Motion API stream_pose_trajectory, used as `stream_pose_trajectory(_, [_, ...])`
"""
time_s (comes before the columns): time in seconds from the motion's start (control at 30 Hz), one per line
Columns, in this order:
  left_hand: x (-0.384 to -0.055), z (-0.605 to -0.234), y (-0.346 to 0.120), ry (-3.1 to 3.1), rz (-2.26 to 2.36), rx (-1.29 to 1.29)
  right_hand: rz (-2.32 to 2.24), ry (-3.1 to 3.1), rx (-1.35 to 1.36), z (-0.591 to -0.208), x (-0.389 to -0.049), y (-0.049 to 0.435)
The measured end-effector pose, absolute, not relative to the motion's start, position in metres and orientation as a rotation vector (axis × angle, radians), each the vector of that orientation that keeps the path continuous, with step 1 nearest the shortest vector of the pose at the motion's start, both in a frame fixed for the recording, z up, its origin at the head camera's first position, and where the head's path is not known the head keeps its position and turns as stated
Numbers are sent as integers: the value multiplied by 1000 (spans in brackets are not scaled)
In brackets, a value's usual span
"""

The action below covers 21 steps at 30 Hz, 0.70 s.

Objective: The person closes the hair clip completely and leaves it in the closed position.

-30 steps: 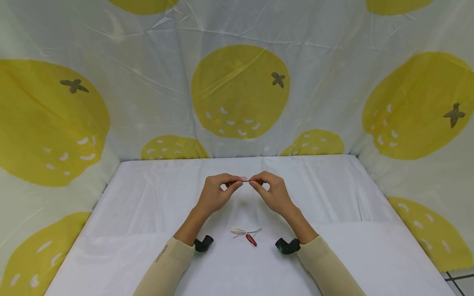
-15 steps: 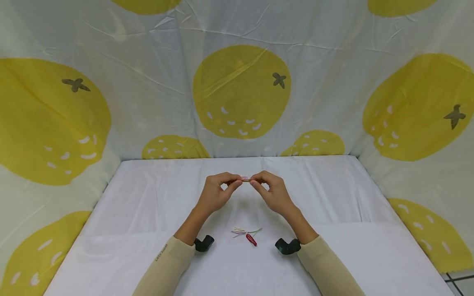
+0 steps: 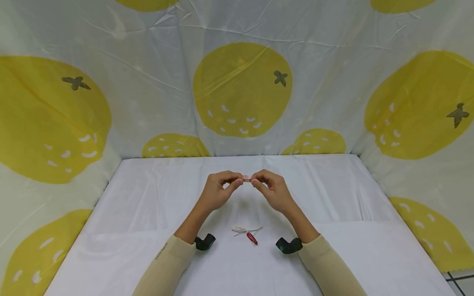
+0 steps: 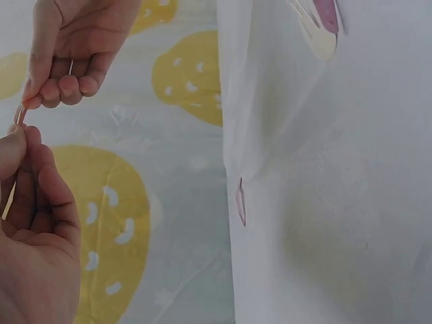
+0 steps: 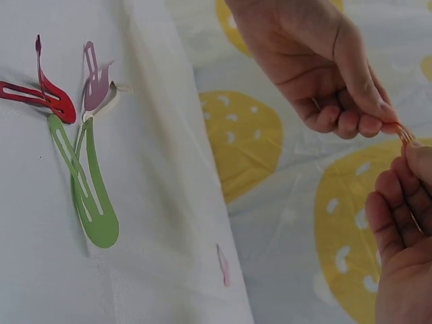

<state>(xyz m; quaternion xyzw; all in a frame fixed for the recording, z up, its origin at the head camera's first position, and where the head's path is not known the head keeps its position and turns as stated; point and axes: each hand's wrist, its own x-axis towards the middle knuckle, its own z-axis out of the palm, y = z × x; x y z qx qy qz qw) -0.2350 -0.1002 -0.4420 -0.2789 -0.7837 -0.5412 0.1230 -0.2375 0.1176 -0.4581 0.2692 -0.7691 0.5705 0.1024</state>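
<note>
In the head view my left hand [image 3: 218, 191] and right hand [image 3: 275, 191] meet above the far part of the table. Between their fingertips stretches a small orange hair clip [image 5: 405, 133], each hand pinching one end with thumb and finger. Its thin prongs look bowed in the right wrist view, and its ends are hidden under the fingertips. The left wrist view shows the orange clip edge-on, both hands at the left side of the picture. Beyond the fingertips a pink hair clip [image 5: 223, 266] lies on the white cloth.
Nearer to me on the white-covered table [image 3: 148, 250] lies a small group of snap hair clips: a red one [image 5: 61, 104], a purple one [image 5: 98, 88] and a green one [image 5: 101, 229], overlapping. Lemon-print cloth [image 3: 240, 90] hangs behind and at both sides.
The fingertips have drawn slightly apart, so a little more of the orange hair clip shows between them. The clips on the table have stayed put.
</note>
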Motion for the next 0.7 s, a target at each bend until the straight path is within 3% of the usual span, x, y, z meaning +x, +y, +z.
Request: stream_pose_trajectory(0.7, [-256, -468, -110, -2378, -1457, -725, 1595, -2317, 671, -477, -252, 117])
